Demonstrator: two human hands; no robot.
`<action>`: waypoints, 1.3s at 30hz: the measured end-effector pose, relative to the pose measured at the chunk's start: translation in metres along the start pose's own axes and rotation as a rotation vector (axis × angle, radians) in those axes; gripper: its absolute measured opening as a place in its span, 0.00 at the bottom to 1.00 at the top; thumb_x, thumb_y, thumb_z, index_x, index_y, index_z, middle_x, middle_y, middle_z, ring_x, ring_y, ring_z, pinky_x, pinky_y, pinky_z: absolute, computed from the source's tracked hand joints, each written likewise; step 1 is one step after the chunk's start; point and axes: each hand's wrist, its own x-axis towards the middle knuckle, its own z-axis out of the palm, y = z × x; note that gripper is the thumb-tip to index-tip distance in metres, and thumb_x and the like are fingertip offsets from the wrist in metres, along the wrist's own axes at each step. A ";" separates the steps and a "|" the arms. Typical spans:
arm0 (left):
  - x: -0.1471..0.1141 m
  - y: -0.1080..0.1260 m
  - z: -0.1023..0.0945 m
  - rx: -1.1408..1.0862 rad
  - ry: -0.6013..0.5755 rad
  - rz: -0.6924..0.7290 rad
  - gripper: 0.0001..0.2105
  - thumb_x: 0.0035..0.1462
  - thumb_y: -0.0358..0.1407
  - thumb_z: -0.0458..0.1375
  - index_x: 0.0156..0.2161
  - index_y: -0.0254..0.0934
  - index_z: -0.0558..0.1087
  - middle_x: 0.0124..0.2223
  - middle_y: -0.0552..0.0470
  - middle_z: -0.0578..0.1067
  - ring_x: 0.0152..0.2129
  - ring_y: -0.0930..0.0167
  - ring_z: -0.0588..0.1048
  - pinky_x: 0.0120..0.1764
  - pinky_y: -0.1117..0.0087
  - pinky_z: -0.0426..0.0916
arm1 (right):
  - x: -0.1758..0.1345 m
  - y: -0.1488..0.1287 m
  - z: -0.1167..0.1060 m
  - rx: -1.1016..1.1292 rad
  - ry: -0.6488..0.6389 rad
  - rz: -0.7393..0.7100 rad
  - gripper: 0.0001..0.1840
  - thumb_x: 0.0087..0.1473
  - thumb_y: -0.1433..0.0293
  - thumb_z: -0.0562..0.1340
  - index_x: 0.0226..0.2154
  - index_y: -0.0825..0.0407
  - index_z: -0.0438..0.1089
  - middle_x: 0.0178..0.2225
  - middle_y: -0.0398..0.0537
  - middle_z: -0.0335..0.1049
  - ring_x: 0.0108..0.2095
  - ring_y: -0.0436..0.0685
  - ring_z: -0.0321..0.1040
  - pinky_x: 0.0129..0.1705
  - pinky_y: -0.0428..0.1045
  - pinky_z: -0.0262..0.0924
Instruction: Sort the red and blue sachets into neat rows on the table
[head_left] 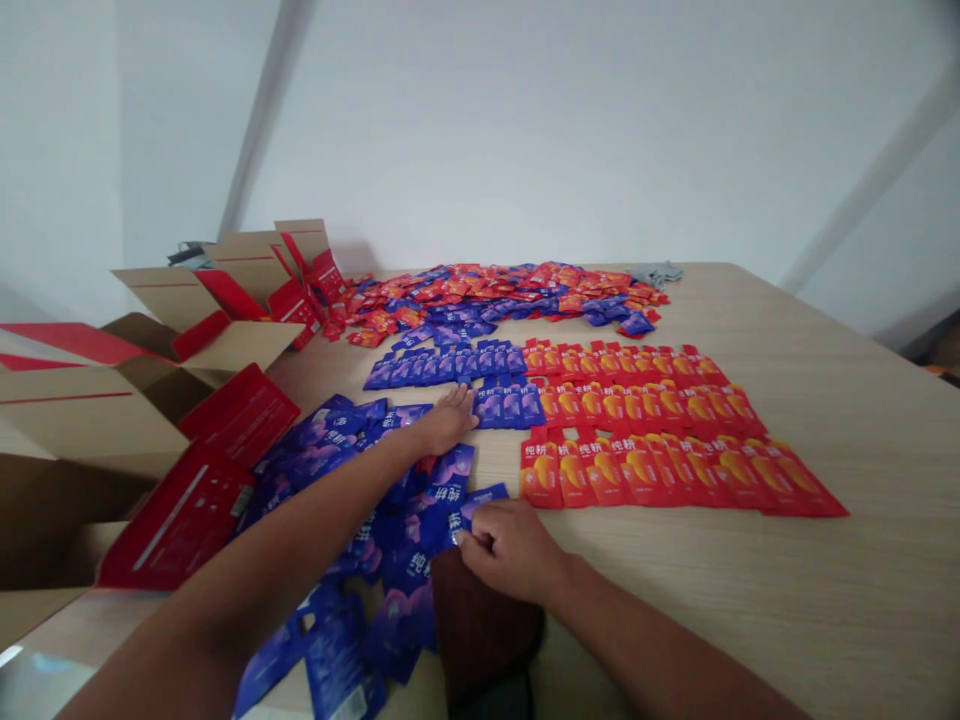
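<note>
My left hand (pixel 448 420) reaches forward with its fingers stretched out and lying flat, at the left end of a short middle row of purple packets (pixel 510 405). Nearer to me, my right hand (pixel 514 550) is closed in a pinch at the edge of a purple packet (pixel 484 498); its fingertips are partly hidden. Beneath both arms spreads a loose heap of purple packets (pixel 409 565). Just below my right hand is a dark brown item (pixel 484 625) whose kind I cannot make out.
Three overlapping rows of red-orange packets (pixel 645 470) lie on the right. Behind them, another purple row (pixel 442 364) stands before a mixed pile of packets (pixel 480 290). Open cardboard boxes (pixel 82 410) with red outsides crowd the left. A grey cloth (pixel 656 272) lies at the back.
</note>
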 end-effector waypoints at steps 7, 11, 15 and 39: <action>-0.025 -0.001 -0.038 -0.209 0.148 -0.068 0.38 0.73 0.55 0.39 0.74 0.27 0.58 0.75 0.35 0.58 0.75 0.58 0.53 0.74 0.56 0.50 | -0.001 -0.004 -0.006 0.032 0.060 -0.032 0.18 0.58 0.72 0.63 0.22 0.49 0.55 0.21 0.37 0.59 0.24 0.50 0.58 0.30 0.49 0.47; -0.082 0.002 -0.071 -0.268 0.342 -0.278 0.37 0.68 0.59 0.48 0.69 0.33 0.69 0.71 0.39 0.68 0.71 0.55 0.63 0.72 0.56 0.55 | -0.001 -0.005 -0.007 0.019 0.064 -0.082 0.16 0.57 0.73 0.63 0.23 0.48 0.56 0.23 0.38 0.62 0.27 0.51 0.61 0.33 0.49 0.51; -0.140 0.023 -0.074 -0.272 0.388 -0.417 0.31 0.66 0.55 0.54 0.63 0.36 0.75 0.65 0.43 0.76 0.63 0.57 0.73 0.68 0.58 0.64 | -0.001 -0.007 -0.006 -0.033 0.031 -0.119 0.13 0.58 0.72 0.63 0.26 0.48 0.60 0.27 0.41 0.66 0.31 0.54 0.65 0.36 0.50 0.54; -0.080 -0.030 -0.023 0.005 0.174 -0.422 0.38 0.60 0.61 0.59 0.66 0.35 0.71 0.68 0.34 0.71 0.65 0.49 0.69 0.64 0.50 0.63 | 0.004 -0.017 -0.005 -0.111 0.023 -0.173 0.04 0.61 0.73 0.62 0.37 0.49 0.72 0.40 0.50 0.74 0.45 0.61 0.69 0.51 0.58 0.65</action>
